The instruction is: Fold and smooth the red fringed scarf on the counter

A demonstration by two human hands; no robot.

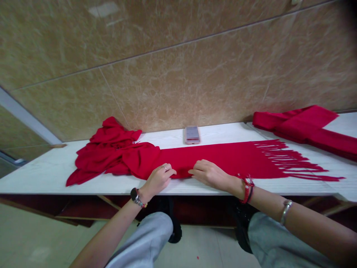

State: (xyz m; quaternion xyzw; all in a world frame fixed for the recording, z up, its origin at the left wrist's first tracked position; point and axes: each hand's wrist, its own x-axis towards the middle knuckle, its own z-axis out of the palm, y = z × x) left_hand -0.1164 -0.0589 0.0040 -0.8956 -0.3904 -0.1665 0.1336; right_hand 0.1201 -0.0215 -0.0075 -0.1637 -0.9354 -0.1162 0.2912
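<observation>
Red scarf [223, 158], near edge at left fingers [170, 172], right fingers [196, 170] (fringe [275, 154] rightward)

- A tan, marble-patterned wall [178, 82] spans ten to two o'clock, crossed by thin seams.
- Pale light reflections [103, 9] shine on it at eleven.
- A light grey strip [29, 116] slants downward between nine and ten.
- A white, wood-grained desk [217, 187] stretches from nine to three, along the wall.
- Dark reddish open compartments [202, 215] sit beneath, from eight to four.
- Pale, glossy floor [205, 249] shows at six and eight.
</observation>
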